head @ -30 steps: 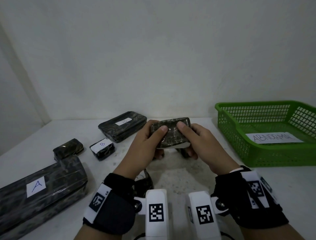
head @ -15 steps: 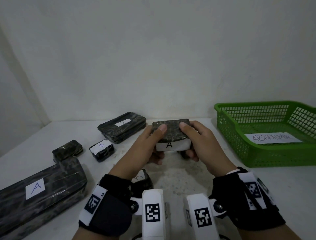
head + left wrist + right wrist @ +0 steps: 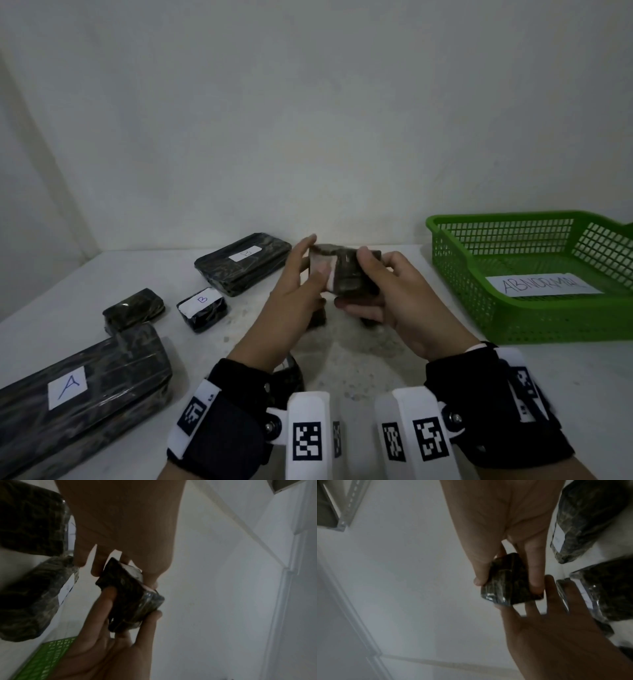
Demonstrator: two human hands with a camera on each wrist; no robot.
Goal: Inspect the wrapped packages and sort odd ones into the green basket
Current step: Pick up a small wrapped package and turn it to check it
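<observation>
1. Two hands hold one small dark wrapped package [image 3: 346, 274] above the white table [image 3: 359, 359], mid-frame.
2. Right hand [image 3: 394, 301]: thumb and fingers curled round pkg.
3. Left hand [image 3: 294, 301]: fingers fairly straight, touching pkg's left end.
4. Green basket [image 3: 455, 284] sits to the right, w/ "ABNORMAL" label [image 3: 544, 285] inside.
5. Other wrapped pkgs lie left, incl. long package marked A [image 3: 78, 390].

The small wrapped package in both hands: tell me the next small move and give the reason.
Probably keep rolling the small wrapped package until its white label faces the head camera. The right hand grips it from the right and the left hand touches its label end, so only a white sliver shows. The green basket, tagged ABNORMAL, holds no package; judging should wait until every face is checked.
</observation>
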